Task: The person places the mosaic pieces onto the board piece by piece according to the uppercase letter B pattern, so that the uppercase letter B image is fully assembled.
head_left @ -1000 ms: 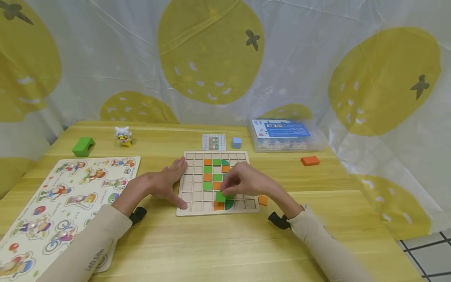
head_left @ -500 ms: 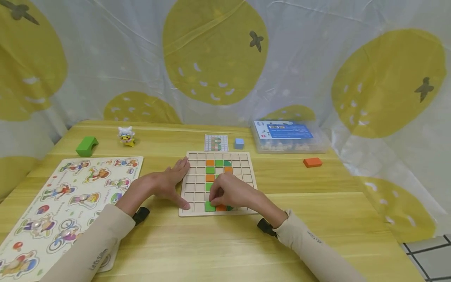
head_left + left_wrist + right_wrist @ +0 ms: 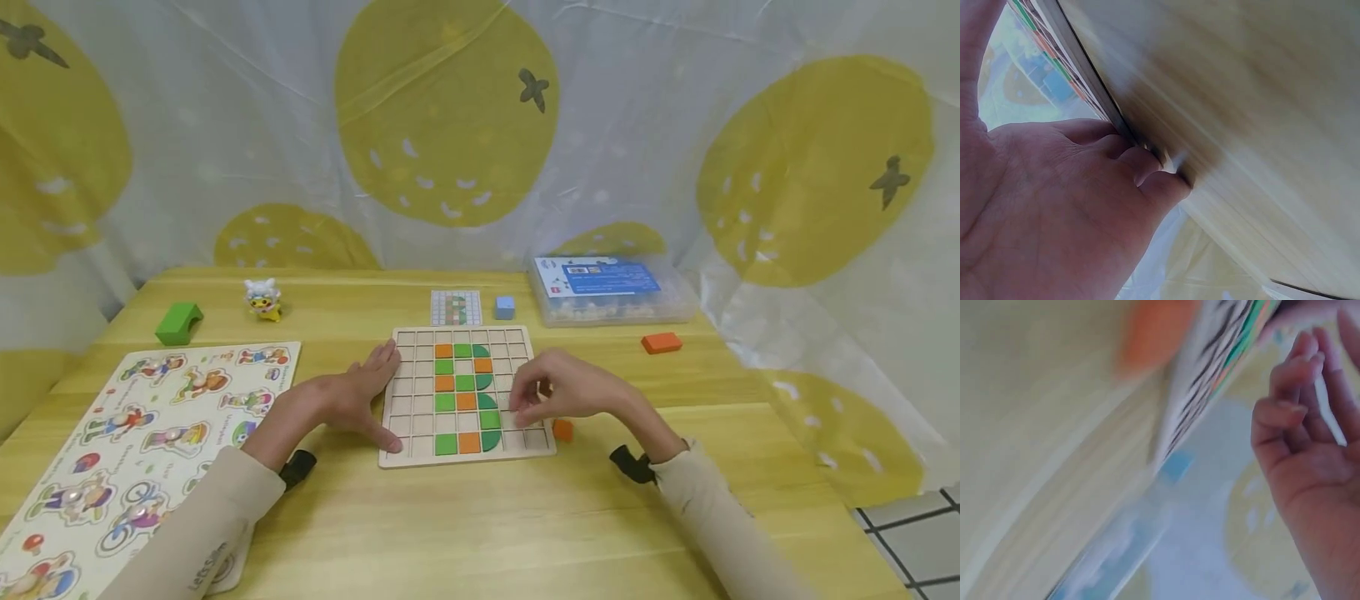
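A wooden grid board (image 3: 416,425) lies in the middle of the table, with orange squares, green squares and dark green rounded pieces set in its cells. My left hand (image 3: 345,400) rests along its left side, fingertips at the edge and thumb on the near left corner. Over the right-hand cells hovers my right hand (image 3: 562,385), its fingers loosely bent with nothing between them. In the right wrist view this hand (image 3: 1310,450) also shows no piece. A green square (image 3: 446,444) sits in the row closest to me. Just off the board's right edge lies an orange tile (image 3: 562,430).
Behind the board are a small pattern card (image 3: 455,307), a blue cube (image 3: 505,307) and a clear plastic box (image 3: 611,292). An orange block (image 3: 661,342) lies to the right. Leftward are a picture puzzle board (image 3: 187,400), a green arch block (image 3: 178,323) and a toy figure (image 3: 263,299).
My right hand has set the green square into the bottom row, let go of it and moved right across the board. The left hand stays at the board's left edge.
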Tool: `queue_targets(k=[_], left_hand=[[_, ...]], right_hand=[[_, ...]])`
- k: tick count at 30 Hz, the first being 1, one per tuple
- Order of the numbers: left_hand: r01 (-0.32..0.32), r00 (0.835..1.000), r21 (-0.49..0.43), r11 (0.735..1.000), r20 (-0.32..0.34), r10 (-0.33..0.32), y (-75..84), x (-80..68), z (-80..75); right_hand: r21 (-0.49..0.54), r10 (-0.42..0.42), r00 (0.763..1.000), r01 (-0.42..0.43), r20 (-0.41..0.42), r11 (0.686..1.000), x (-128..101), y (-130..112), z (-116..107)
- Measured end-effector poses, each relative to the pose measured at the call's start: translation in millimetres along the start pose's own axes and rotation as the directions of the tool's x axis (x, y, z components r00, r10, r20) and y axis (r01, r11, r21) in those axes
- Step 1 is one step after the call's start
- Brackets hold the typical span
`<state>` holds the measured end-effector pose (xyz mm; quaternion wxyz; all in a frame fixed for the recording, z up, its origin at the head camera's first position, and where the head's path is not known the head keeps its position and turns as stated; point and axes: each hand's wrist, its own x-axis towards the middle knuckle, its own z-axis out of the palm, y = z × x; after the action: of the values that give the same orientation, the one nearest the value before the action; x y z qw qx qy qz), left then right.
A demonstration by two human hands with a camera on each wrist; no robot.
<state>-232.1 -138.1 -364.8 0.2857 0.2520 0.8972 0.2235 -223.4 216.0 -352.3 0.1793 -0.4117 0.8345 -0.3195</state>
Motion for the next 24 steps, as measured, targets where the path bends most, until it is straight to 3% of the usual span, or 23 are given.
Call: queue_targets(k=[4, 7, 13, 24], left_hand=[[0.000, 1.000, 0.003, 1.000, -0.008, 0.000, -0.5, -1.1, 1.4], [-0.007, 1.000, 0.008, 1.000, -0.011, 0.007, -1.5, -1.4, 1.8], [-0.028, 0.999, -0.007, 1.000, -0.016, 0.028, -2.1, -2.8, 2.0], [-0.024, 1.000, -0.016, 1.000, -0.016, 0.024, -1.1, -2.5, 1.2]], right_hand=[[0.036, 0.094, 0.995, -0.093, -0.025, 0.995, -33, 21, -15], [0.063, 0.143, 0.990, -0.142, -0.017, 0.988, -45, 32, -17], [0.085, 0.179, 0.983, -0.182, 0.042, 0.980, -46, 42, -12], [0.052, 0.172, 0.984, -0.175, 0.054, 0.983, -43, 38, -10]])
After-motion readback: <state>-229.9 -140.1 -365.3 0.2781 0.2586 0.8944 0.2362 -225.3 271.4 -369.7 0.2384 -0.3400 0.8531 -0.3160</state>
